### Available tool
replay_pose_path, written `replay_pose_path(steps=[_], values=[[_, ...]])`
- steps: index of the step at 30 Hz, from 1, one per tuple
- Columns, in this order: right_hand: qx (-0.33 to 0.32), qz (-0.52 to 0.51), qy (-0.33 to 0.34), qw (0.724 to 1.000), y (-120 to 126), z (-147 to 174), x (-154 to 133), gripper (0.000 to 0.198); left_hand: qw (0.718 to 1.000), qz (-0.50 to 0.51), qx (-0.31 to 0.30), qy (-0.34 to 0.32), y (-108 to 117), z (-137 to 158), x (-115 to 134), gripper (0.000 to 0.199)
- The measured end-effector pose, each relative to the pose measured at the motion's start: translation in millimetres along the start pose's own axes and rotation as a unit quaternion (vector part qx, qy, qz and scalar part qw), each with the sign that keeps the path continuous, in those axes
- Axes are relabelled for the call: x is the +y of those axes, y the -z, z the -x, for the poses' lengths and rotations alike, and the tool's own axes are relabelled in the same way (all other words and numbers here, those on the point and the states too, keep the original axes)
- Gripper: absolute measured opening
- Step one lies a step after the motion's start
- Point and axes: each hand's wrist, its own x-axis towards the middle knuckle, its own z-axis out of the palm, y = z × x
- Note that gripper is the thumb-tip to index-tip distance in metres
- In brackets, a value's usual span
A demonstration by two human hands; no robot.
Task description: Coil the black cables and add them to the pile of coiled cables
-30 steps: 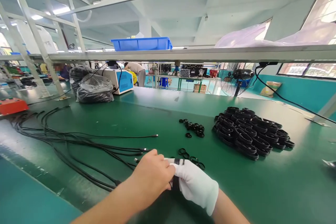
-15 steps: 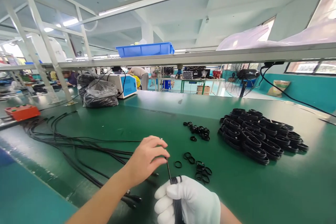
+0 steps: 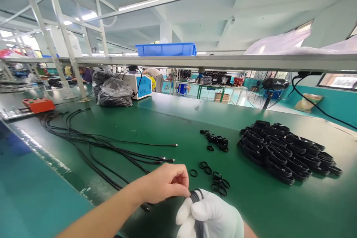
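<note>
My right hand, in a white glove, is wrapped around a coiled black cable at the bottom middle. The loops bend over just above its thumb. My left hand is bare, its thumb and fingers pinched together at the top of that coil, touching the cable; the exact part between its fingertips is hidden. Just beyond both hands lie small black rings, one of them apart from the others. Left of my hands, several uncoiled black cables stretch across the green table, their plugs toward me.
A pile of coiled black cables sits at the right, and more black rings lie farther back. An orange box, a plastic bag and a blue-white machine stand leftward. A shelf with a blue tray spans overhead.
My left hand has come down toward the right hand, closing in on the coil's top. The straight cable end that stood up between the hands no longer shows. The view has shifted slightly.
</note>
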Motion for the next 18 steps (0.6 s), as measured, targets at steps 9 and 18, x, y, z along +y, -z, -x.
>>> replay_pose_path(steps=[9, 18], values=[[0.059, 0.056, 0.099, 0.992, -1.1, 4.0, -7.2, 0.028, 0.947, 0.290, 0.116, -0.075, -57.6, -15.9, -21.7, 0.032], [0.100, 0.314, 0.002, 0.944, -4.6, 28.4, -35.0, 0.037, 0.976, 0.155, 0.153, 0.007, -60.6, -0.4, 19.8, 0.020]])
